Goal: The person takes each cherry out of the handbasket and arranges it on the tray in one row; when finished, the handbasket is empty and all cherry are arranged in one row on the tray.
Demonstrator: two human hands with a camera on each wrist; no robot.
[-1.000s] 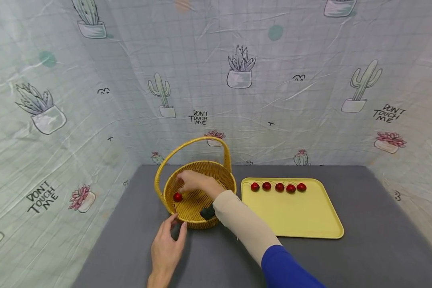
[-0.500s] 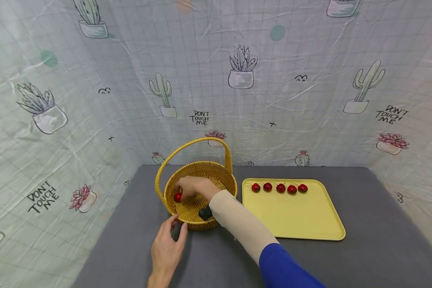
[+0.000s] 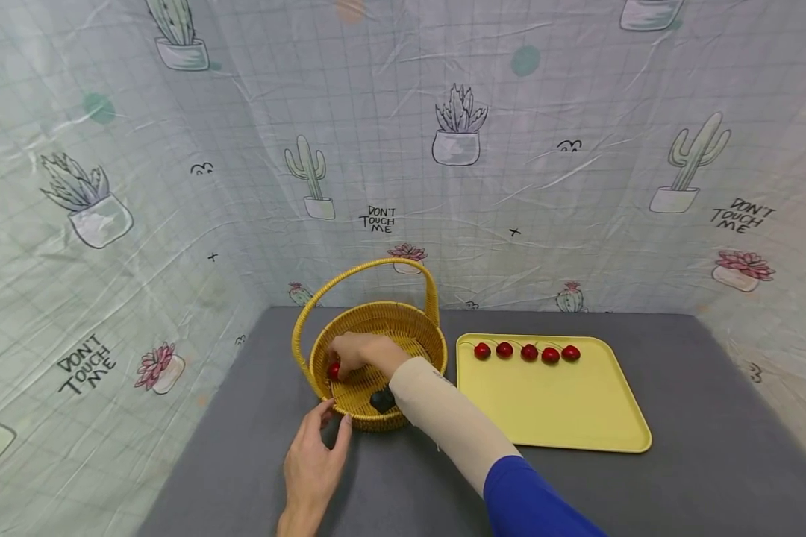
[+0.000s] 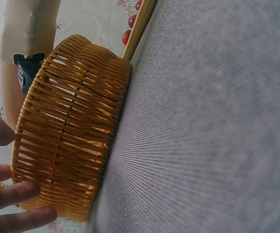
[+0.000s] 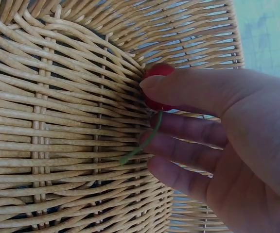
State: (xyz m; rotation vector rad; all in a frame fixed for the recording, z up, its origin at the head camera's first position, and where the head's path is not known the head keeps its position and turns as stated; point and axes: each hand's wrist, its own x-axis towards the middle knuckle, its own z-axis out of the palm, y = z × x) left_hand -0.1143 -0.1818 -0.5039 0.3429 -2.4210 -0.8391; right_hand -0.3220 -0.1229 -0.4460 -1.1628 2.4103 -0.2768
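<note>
A yellow wicker basket (image 3: pixel 376 422) with a tall arched handle stands on the grey table. My right hand (image 3: pixel 357 350) reaches down inside it. There it pinches a red cherry (image 5: pixel 160 69) between thumb and fingers, close to the woven wall. The cherry's green stem (image 5: pixel 151 137) hangs free below the thumb in the right wrist view. At the basket's near left rim, my left hand (image 3: pixel 312 464) has its thumb and fingers spread, its fingertips at the rim and outer wall. In the left wrist view its loosely extended fingers (image 4: pixel 21 191) lie beside the weave.
Right of the basket lies a yellow tray (image 3: pixel 557 406), with several stemmed cherries (image 3: pixel 528 353) in a row along its far side. A dark wrist camera (image 3: pixel 381 400) sits on the right wrist. A cactus-printed curtain (image 3: pixel 389 149) hangs behind the table (image 3: pixel 436 485).
My right hand has lowered onto the cherry in the basket and now pinches it. The left hand keeps its place at the rim. The whole head view has shifted slightly.
</note>
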